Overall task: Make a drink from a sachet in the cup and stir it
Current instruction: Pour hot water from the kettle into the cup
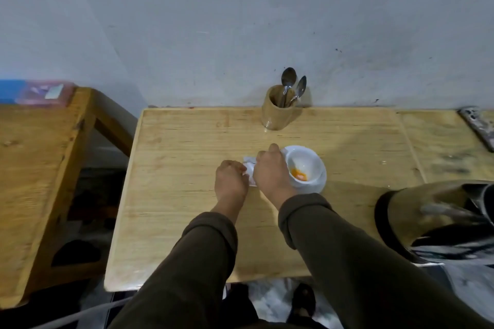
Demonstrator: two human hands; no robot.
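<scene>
A white cup stands on a white saucer in the middle of the wooden table. Orange powder lies in the bottom of the cup. A white sachet shows between my two hands, just left of the cup. My left hand is closed on the sachet's left end. My right hand is closed on its right side, pressed against the cup's near-left wall. Most of the sachet is hidden by my fingers.
A wooden holder with two metal spoons stands by the wall behind the cup. A kettle-like vessel sits at the table's right front. A second wooden table stands to the left. A dark object lies at far right.
</scene>
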